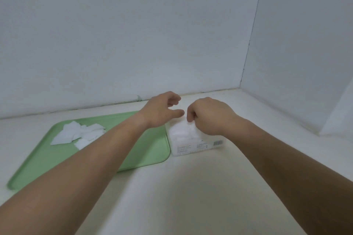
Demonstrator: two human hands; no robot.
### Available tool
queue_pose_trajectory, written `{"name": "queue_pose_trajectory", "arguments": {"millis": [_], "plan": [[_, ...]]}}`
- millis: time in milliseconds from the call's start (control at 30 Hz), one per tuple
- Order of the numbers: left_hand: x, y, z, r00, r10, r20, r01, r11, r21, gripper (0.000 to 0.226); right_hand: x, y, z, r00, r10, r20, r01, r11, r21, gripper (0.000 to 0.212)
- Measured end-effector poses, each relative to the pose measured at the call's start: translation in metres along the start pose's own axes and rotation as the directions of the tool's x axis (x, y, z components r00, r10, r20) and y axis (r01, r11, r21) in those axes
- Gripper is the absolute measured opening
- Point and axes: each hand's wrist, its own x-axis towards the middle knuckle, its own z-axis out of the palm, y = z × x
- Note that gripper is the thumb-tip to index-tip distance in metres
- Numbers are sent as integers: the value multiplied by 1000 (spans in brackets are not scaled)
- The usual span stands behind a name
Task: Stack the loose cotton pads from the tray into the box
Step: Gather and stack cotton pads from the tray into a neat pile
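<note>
While both hands worked over the box [196,144], we saw the right hand [207,116] curled, its grip pressing white pads [184,129] already inside; a pinch we could not confirm. The left hand [162,110] hovered beside it, grip spread, empty. Loose cotton pads [78,133] lay heaped on the one green tray [149,150], well left of both grips, roughly five or six, exact count unclear. We judged them light, soft, floppy: take by an edge. One box on the bench [172,196].

Smooth matt green plastic tray [149,150], soft fluffy white cotton pads [76,133], clear glossy plastic box [198,147]
</note>
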Motion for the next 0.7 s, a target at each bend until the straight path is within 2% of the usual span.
{"name": "queue_pose_trajectory", "arguments": {"millis": [100,200,300,433,533,633,700], "plan": [[-32,-24,-36,987,-51,-153,44,998,-46,31,21,-30,-5,999,-30,-24,35,968,248,34],[-64,-58,-75,954,-135,-266,126,991,-51,20,41,-74,0,994,-99,-38,106,909,403,35],[-89,-96,-105,907,-235,-348,226,972,-68,15,58,-117,16,987,-159,9,136,870,474,34],[-116,-144,-129,803,-419,-423,358,908,-220,14,84,-164,51,983,-164,85,100,862,497,35],[-123,-164,-133,751,-503,-426,358,854,-378,14,105,-185,79,982,-107,154,19,876,482,37],[-120,-172,-132,736,-540,-409,294,798,-526,12,125,-196,98,990,-36,139,-42,851,523,32],[-117,-171,-130,732,-543,-412,239,770,-592,14,131,-199,104,988,-57,141,-33,823,566,31]]}}
